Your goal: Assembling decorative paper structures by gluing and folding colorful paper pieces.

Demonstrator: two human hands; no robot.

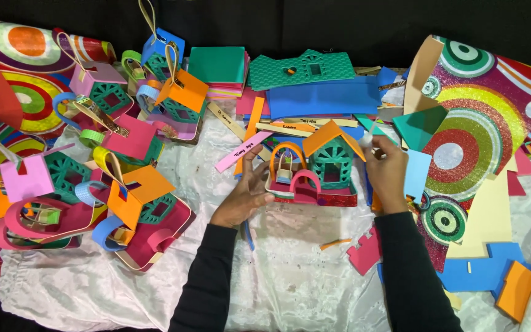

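Centre of the white cloth [290,283]: small foam house model [322,165], teal lattice walls, orange roof, on a red glitter base with orange and pink arches at its front. Left hand [245,198] at the model's 9 o'clock, fingers spread and loosely curled against the base edge near the pink arch, steadying not clamping. Right hand [387,175] at the model's 3 o'clock, fingertips pinched up by the roof's right edge; whether they actually grip the roof, cannot tell. Both sleeves black. Finished foam houses [136,197] clustered at 9 to 11 o'clock of the cloth. Stack of foam sheets [324,95] at 12 o'clock, teal house cutout on top. Glitter circle-pattern sheet [480,129] at 2 o'clock. Pink labelled strip [241,152] just left of the model.
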